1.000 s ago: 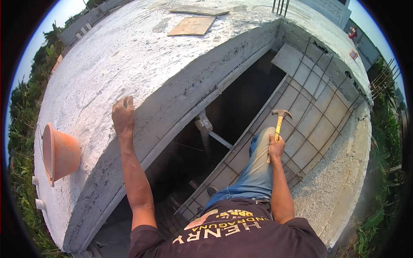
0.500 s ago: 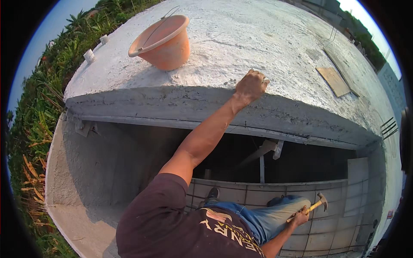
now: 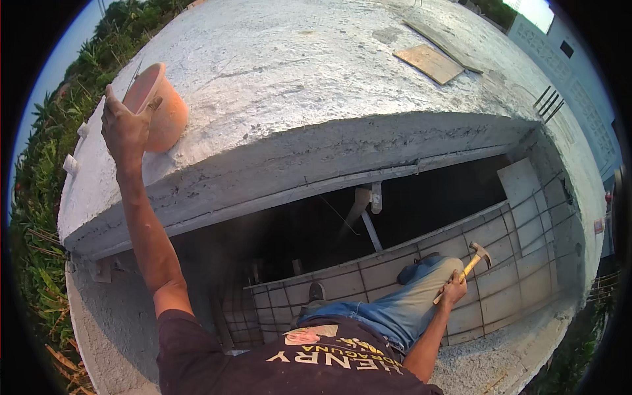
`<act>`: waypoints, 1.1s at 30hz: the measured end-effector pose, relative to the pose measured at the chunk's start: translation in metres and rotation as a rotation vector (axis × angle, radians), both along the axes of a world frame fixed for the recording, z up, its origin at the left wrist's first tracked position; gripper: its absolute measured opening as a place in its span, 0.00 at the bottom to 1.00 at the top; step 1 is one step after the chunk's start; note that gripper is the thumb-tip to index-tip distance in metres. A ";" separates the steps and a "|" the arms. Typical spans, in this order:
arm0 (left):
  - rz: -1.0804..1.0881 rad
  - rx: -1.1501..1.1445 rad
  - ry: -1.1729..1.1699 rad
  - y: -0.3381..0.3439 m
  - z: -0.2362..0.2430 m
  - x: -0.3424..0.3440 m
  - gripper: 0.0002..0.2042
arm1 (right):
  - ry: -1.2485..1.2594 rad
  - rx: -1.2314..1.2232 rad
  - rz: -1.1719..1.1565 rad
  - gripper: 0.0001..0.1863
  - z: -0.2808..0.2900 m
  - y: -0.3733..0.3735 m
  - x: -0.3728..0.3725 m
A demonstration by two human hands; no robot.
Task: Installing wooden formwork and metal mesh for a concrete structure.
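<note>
At the far left, my left hand (image 3: 127, 130) reaches up to an orange bucket (image 3: 172, 120) with a thin wire handle. Fingers and thumb close over the near side of its rim; the hand hides part of that rim. The bucket sits tilted in view on the rough concrete slab (image 3: 276, 72), close to its edge. Lower right, my right hand (image 3: 453, 290) is wrapped around the yellow handle of a claw hammer (image 3: 471, 264), beside my bent knee. The hammer's metal head points up and to the right.
Below the slab edge lies a dark opening (image 3: 434, 204) with a metal prop (image 3: 370, 230) in it. A grid of steel bars (image 3: 484, 289) covers panels around my legs. A flat board (image 3: 429, 63) lies on the slab; rebar ends (image 3: 548, 104) stick out at right.
My left hand has gone from the slab edge leftward to the bucket's rim and taken hold there. The view has turned. My right hand still holds the hammer near my knee.
</note>
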State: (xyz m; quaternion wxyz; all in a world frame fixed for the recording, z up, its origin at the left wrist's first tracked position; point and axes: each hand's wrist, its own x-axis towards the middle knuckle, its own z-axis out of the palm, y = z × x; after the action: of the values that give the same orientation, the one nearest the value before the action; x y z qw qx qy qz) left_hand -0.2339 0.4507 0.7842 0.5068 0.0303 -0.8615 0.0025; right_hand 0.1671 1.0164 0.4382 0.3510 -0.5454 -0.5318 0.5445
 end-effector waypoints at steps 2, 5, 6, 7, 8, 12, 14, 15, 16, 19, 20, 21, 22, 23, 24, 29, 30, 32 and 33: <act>-0.099 0.139 -0.303 0.000 0.001 0.000 0.42 | -0.005 0.012 -0.042 0.11 0.001 0.003 0.001; -0.040 0.055 -0.410 -0.007 -0.009 -0.019 0.31 | -0.006 0.025 -0.023 0.11 -0.005 0.008 0.001; -0.038 0.050 -0.437 0.001 -0.011 -0.020 0.26 | -0.013 0.029 -0.010 0.11 -0.002 0.006 0.000; -0.034 0.045 -0.461 0.006 -0.011 -0.021 0.22 | -0.017 0.032 0.005 0.11 0.000 0.005 0.001; -0.050 0.044 -0.447 0.007 -0.014 -0.023 0.22 | -0.003 0.034 -0.010 0.11 -0.005 0.008 0.003; -0.480 0.058 -0.278 0.048 -0.013 -0.019 0.13 | -0.053 0.054 0.003 0.11 -0.007 0.009 0.006; -0.683 0.140 -0.282 0.082 -0.010 -0.005 0.11 | -0.041 0.046 0.001 0.11 0.002 0.002 0.007; -0.741 0.073 -0.269 0.095 -0.008 -0.002 0.10 | -0.050 0.040 -0.002 0.12 0.004 -0.001 0.008; -0.804 0.005 -0.248 0.109 -0.005 -0.003 0.08 | -0.054 0.037 -0.013 0.12 0.005 -0.002 0.006; -0.844 -0.085 -0.326 0.142 -0.005 -0.006 0.08 | -0.070 0.036 -0.020 0.12 0.002 -0.006 0.008; -0.863 -0.091 -0.324 0.149 -0.002 -0.004 0.08 | -0.068 0.034 -0.040 0.12 0.001 -0.007 0.010; -0.856 -0.087 -0.508 0.155 0.006 0.000 0.08 | -0.056 0.041 -0.028 0.12 0.000 -0.006 0.011; -0.862 -0.092 -0.695 0.169 0.013 0.003 0.08 | -0.047 0.048 -0.037 0.12 -0.002 -0.003 0.017; -0.910 -0.008 -0.861 0.176 0.025 0.009 0.18 | -0.043 0.041 -0.074 0.12 -0.005 -0.001 0.019; -0.944 -0.014 -0.945 0.181 0.035 0.006 0.26 | -0.052 0.050 -0.079 0.12 -0.008 0.002 0.021; -1.096 -0.035 -1.642 0.152 0.076 -0.058 0.52 | -0.025 0.029 -0.115 0.11 -0.005 -0.005 0.019; -1.127 -0.065 -1.648 0.167 0.076 -0.061 0.52 | -0.064 0.073 -0.119 0.11 -0.011 0.000 0.023; -1.214 0.186 -1.744 0.184 0.082 -0.055 0.52 | -0.096 0.105 -0.115 0.11 -0.013 0.001 0.025; -1.293 0.074 -1.786 0.188 0.084 -0.060 0.48 | -0.084 0.067 -0.120 0.12 -0.014 0.001 0.027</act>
State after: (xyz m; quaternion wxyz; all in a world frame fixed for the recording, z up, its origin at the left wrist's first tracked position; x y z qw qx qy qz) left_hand -0.2941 0.6390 0.8687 -0.3934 -0.4235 -0.7707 -0.2680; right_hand 0.1939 1.0172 0.4245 0.3785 -0.5867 -0.5303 0.4810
